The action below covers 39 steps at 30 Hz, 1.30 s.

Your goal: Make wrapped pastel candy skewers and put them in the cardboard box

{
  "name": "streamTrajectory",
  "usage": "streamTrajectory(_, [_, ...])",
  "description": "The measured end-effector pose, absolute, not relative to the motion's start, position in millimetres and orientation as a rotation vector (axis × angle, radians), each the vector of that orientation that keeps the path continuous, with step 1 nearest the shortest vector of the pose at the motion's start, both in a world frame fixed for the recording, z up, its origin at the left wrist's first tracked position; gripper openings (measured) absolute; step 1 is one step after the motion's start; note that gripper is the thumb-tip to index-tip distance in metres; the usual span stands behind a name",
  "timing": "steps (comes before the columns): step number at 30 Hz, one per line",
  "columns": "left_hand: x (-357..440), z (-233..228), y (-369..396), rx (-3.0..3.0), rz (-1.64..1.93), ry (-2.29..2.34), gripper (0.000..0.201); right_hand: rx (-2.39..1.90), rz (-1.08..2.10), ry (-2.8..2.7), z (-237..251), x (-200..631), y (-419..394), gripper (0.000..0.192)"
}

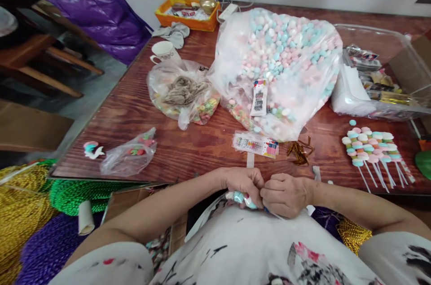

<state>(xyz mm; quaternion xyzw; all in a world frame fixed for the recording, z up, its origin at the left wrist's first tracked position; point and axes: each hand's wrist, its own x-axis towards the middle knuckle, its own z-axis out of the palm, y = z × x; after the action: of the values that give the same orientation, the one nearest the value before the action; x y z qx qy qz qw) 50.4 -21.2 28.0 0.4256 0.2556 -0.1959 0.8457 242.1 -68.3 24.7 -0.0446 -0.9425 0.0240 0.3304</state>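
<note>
My left hand (243, 183) and my right hand (285, 194) meet close to my body, just below the table's front edge. Both are closed on one marshmallow skewer (243, 199) with pastel blue, white and pink pieces, partly wrapped in clear plastic; the fingers hide most of it. A big clear bag of pastel marshmallows (283, 60) lies open at the table's middle. Several finished skewers (372, 146) lie in a row on the right. A printed label strip (255, 144) and gold twist ties (299, 150) lie just beyond my hands.
A wooden table (141, 110) carries a smaller bag of coloured candies (183, 96), a small bag (129, 155), a white mug (164, 51), an orange tray (186, 15) and a clear bin (380, 78) of wrappers. Gold, green and purple tinsel (37, 213) is piled at the lower left.
</note>
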Motion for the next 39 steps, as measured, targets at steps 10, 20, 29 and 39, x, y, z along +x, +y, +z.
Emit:
streamTrajectory(10, [21,80,46,1.838,-0.238,0.518,0.023,-0.489,-0.172,-2.701,47,231,-59,0.017])
streamTrajectory(20, [44,76,-24,2.644,0.432,0.438,0.012,-0.971,0.302,-2.038,77,229,-12,0.017])
streamTrajectory(29, [31,60,6,2.059,0.992,0.810,0.065,-0.823,0.523,-2.162,45,208,-25,0.009])
streamTrajectory(39, [3,38,-21,1.594,0.701,0.881,0.049,-0.792,0.153,-2.055,44,193,-20,0.015])
